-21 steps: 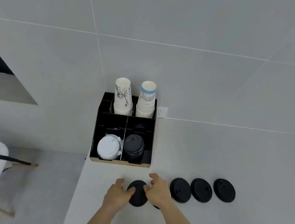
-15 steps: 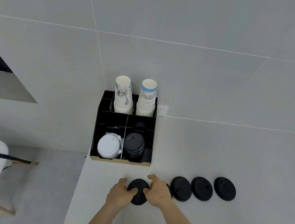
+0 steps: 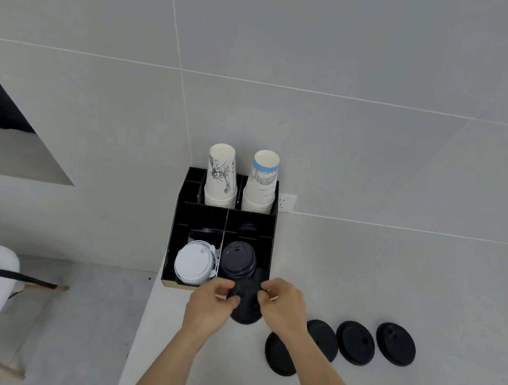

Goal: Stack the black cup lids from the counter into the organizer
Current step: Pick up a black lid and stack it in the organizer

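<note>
Now a black lid (image 3: 245, 308) is pinched at its edges by the fingers of the left hand (image 3: 210, 306) and right hand (image 3: 283, 305), held above the table (image 3: 391, 279) just near the organizer (image 3: 172, 246). Next, it probably must be carried farther and lowered squarely onto the black lid stack (image 3: 238, 259) in the near right compartment; four lids (image 3: 355, 342) are left at the right.

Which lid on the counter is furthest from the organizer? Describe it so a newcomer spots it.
Start at the black organizer against the wall, then follow the white counter rightward along the row of loose black lids. The target lid is the last in that row, with bare counter beyond it and a neighbour on its left side only.
</note>
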`<state>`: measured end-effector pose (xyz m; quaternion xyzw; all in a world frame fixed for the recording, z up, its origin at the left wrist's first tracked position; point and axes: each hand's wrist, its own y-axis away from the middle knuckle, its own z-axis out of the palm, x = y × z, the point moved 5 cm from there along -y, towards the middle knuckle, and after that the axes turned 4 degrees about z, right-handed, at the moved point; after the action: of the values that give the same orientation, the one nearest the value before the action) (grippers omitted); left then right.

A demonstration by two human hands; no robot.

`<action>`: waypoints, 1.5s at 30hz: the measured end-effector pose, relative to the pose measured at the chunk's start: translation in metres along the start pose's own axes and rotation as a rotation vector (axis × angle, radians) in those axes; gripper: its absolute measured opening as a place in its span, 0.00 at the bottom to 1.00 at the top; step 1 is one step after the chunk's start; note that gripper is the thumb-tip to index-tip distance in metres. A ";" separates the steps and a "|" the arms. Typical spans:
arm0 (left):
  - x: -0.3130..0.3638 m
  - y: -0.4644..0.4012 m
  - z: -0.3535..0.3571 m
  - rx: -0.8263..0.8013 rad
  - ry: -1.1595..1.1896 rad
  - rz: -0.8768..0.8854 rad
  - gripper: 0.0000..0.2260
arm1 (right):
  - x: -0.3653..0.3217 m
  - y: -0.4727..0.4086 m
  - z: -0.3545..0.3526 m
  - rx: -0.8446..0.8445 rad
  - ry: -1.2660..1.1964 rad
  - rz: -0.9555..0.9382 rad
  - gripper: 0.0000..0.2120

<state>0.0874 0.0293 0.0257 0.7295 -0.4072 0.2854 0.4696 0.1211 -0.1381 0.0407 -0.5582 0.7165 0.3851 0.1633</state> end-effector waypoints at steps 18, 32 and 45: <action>0.032 -0.077 -0.022 0.142 -0.104 0.139 0.21 | -0.046 -0.071 0.025 0.116 -0.024 -0.079 0.16; 0.024 -0.083 -0.010 0.186 -0.328 0.214 0.25 | -0.024 -0.072 0.026 0.162 0.007 -0.126 0.15; 0.019 -0.038 0.050 -0.059 -0.249 0.155 0.05 | 0.082 -0.016 -0.032 0.225 0.065 0.271 0.09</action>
<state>0.1321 -0.0141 0.0040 0.7116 -0.5257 0.2161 0.4130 0.1157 -0.2176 0.0012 -0.4468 0.8287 0.3028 0.1481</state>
